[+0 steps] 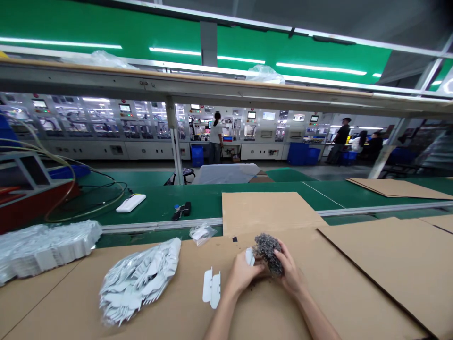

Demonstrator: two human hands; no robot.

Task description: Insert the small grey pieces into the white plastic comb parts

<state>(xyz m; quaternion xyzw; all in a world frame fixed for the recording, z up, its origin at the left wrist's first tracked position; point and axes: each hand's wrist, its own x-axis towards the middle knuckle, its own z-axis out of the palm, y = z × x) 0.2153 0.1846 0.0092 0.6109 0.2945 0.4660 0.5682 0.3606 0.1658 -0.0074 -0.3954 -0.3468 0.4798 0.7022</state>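
Note:
My left hand point(243, 273) is closed around a white plastic piece point(249, 256), whose end shows above the fingers. My right hand point(289, 271) grips a clump of small dark grey parts point(268, 250) from its right side. The two hands are close together over the cardboard sheet point(184, 311), and a few dark specks lie below them. Left of my left hand, two flat white plastic pieces point(211, 287) rest side by side on the cardboard. Farther left lies a clear bag full of similar white pieces point(139, 278).
More bagged white pieces point(46, 248) lie at the far left. A small clear bag point(202, 233), black keys point(181, 210) and a white box-shaped device point(130, 203) sit farther back. Cardboard sheets point(396, 264) are at right. People stand and sit beyond the green bench point(205, 203).

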